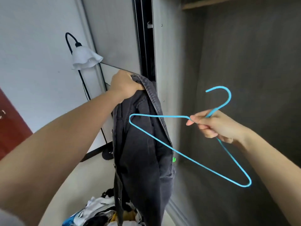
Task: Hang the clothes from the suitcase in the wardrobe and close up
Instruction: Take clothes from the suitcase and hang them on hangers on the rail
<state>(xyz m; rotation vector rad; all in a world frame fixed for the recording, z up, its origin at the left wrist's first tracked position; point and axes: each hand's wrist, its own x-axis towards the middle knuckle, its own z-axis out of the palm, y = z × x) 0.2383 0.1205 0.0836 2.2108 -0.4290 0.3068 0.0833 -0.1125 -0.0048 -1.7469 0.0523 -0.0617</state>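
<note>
Head view, items listed left to right.

1. Red-brown door panel (9,124), at nine o'clock on the frame edge.
2. Floor lamp (86,58), black curved stem and white frilled shade, at ten o'clock against the white wall.
3. Left hand (125,85), just above centre, fingers curled tight round the top edge of a dark grey denim garment (143,152). The garment hung straight down to six o'clock.
4. Heap of mixed clothes (101,211), at six o'clock beneath the garment.
5. Blue wire hanger (230,96), hook pointing to one o'clock. Its left corner overlapped the garment; contact could not be told.
6. Right hand (216,126), at three o'clock, fingers closed round the hanger's neck.
7. Wardrobe (244,62), dark interior spanning twelve to four o'clock.
</note>
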